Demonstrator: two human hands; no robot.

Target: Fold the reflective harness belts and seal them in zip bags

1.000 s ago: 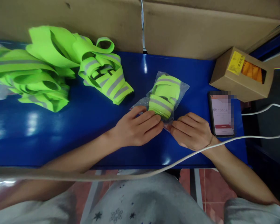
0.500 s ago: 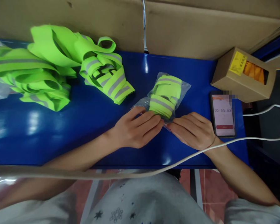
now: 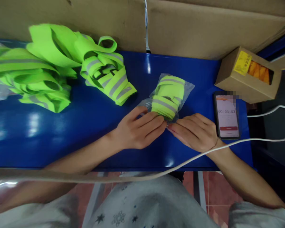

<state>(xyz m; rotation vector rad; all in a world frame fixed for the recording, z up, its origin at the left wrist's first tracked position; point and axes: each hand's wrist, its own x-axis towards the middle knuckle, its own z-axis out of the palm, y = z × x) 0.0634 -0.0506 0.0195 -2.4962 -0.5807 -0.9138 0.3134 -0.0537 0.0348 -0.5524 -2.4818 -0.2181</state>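
Observation:
A clear plastic bag lies on the blue table with a folded neon-yellow reflective strap inside, its bands silver-grey. At the bag's near edge, my left hand is closed, fingers pinching the plastic just below the strap. My right hand pinches the same edge a little to the right, its fingertips almost meeting those of the left. The fingers hide most of that edge, so I cannot see whether it is sealed.
Loose neon reflective straps are heaped at the left. A phone showing a timer lies right of my hands, before a small cardboard box with orange contents. A white cable crosses in front. Large cartons stand behind.
My right fingertips have slid slightly left along the bag's near edge, closer to my left fingers. The bag and strap stay in place.

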